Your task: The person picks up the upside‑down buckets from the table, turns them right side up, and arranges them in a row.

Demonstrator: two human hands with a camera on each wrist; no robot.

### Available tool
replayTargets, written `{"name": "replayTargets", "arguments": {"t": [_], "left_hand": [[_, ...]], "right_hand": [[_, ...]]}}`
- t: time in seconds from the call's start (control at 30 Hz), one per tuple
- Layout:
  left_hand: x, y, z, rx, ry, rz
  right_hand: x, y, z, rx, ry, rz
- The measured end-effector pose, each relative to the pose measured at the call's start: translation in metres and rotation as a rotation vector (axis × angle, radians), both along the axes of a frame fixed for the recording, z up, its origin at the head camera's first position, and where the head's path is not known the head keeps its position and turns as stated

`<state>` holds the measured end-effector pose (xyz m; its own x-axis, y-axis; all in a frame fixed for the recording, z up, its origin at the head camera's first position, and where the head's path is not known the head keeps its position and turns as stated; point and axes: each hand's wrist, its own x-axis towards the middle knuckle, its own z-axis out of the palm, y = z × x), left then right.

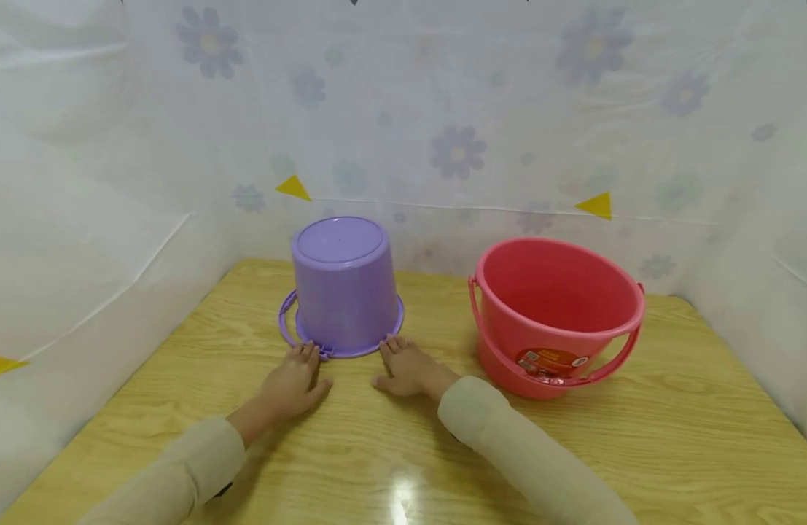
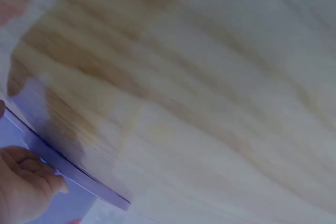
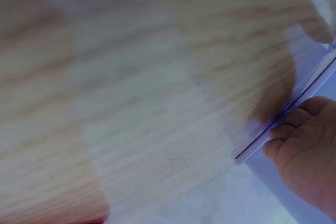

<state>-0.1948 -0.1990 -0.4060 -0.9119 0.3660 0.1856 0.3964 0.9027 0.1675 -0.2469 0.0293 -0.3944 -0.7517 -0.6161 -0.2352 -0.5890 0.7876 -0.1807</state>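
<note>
A purple bucket point(image 1: 347, 299) stands upside down on the wooden table, its base facing up and its wide rim resting on the tabletop. Its purple handle point(image 1: 285, 319) loops out at the left side. My left hand point(image 1: 290, 383) touches the near left part of the rim with its fingertips, beside the handle's end. At the near right part of the rim are the fingertips of my right hand point(image 1: 406, 368). Both thumbs stick out toward each other, off the bucket. Each wrist view shows the fingers right at the purple rim point(image 2: 79, 174).
To the right, a larger red bucket point(image 1: 515, 328) stands upright with its handle hanging down in front over a label point(image 1: 552, 361). White flowered sheeting point(image 1: 403, 95) closes off the table point(image 1: 351, 467) at the back and both sides. Yellow triangles mark the sheeting.
</note>
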Motion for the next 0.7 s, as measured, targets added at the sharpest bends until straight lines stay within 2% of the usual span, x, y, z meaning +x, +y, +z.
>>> {"name": "replayTargets", "arguments": {"t": [0.13,0.37,0.57,0.7], "left_hand": [[0.007,0.014,0.0,-0.002,-0.017,0.049],[0.012,0.038,-0.001,0.026,-0.034,0.089],[0.015,0.048,-0.003,0.029,-0.089,0.132],[0.017,0.052,-0.004,0.015,-0.085,0.151]], "right_hand": [[0.003,0.0,-0.001,0.004,0.007,0.01],[0.008,0.0,-0.001,-0.006,-0.005,-0.014],[0.013,0.0,-0.002,-0.02,-0.015,0.009],[0.017,0.001,0.0,-0.023,-0.008,0.022]]}}
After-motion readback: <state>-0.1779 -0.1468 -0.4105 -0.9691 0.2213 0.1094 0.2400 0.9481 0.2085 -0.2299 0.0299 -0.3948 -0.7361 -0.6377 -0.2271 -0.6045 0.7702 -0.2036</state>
